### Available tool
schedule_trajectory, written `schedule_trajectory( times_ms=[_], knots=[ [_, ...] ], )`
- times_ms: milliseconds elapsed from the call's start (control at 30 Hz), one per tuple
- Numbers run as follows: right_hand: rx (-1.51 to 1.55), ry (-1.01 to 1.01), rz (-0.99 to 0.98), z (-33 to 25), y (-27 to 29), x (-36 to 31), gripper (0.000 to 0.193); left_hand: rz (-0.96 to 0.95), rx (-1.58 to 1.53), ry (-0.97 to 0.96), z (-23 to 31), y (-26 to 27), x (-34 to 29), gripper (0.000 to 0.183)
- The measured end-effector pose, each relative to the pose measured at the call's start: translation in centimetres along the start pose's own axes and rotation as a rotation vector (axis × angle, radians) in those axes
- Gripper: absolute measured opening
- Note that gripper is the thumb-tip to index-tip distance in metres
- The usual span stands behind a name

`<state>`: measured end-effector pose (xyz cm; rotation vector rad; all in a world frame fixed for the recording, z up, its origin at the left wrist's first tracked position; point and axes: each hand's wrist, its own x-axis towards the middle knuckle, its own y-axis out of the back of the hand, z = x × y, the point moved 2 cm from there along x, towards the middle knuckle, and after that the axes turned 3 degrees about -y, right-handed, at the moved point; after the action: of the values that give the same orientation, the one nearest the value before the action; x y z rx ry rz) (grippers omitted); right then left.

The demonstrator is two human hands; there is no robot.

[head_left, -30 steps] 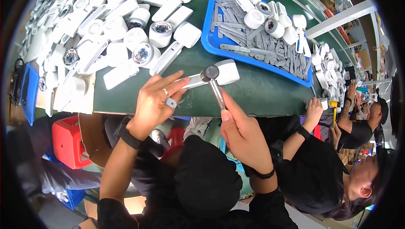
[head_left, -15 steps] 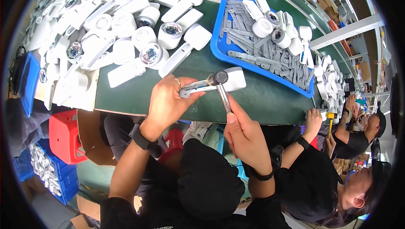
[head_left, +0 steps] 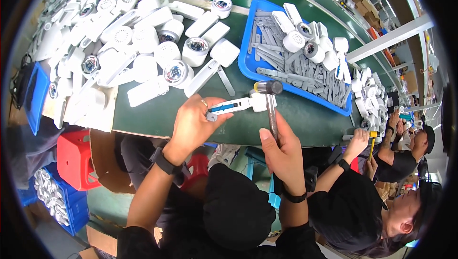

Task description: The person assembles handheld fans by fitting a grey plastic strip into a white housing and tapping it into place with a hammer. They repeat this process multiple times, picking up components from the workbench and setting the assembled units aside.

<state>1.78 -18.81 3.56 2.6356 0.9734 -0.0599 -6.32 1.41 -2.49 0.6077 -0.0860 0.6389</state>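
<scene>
"Fan [head_left: 243, 103]: where is it?"

"Over the near part of the green table [head_left: 310, 123], handle to the left, round head to the right."

"And the left hand [head_left: 187, 121]?"

"Pinched close on the handle's left end. Inside the open handle a blue strip [head_left: 223, 108] shows, and a grey piece [head_left: 211, 117] pokes out by the fingers."

"What of the right hand [head_left: 285, 153]?"

"Closed on the mallet [head_left: 272, 116], shaft between thumb and fingers. The mallet's black head is at the fan's head; whether they touch, I cannot tell."

"Anything around?"

"One loose grey bar [head_left: 226, 81] lies just beyond the handle. Farther right, a blue tray [head_left: 245, 59] holds more bars with fans on top; a white heap [head_left: 143, 39] spreads far left."
</scene>
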Motion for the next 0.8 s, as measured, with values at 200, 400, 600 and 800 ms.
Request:
schedule_trajectory(
  times_ms=[200, 400, 600, 800],
  knots=[
    [-0.026, -0.024, 0.095, 1.5, 1.2, -0.4, 0.037, 0.067, -0.018, -0.187, 0.3, 0.8, -0.5, 0.050],
    [0.181, -0.084, 0.113, 3.6, 2.8, -1.5, 0.016, 0.152, -0.528, 0.049, 1.8, 4.6, -3.4, 0.040],
    [0.335, 0.054, 0.052, 2.5, 1.0, -0.9, 0.014, -0.259, -1.452, 0.274, 3.5, 3.4, -1.4, 0.073],
    [0.182, 0.146, -0.147, 1.1, -2.1, -1.3, 0.027, -0.368, -1.061, 0.340, 3.9, -1.5, -3.2, 0.083]
  ],
)
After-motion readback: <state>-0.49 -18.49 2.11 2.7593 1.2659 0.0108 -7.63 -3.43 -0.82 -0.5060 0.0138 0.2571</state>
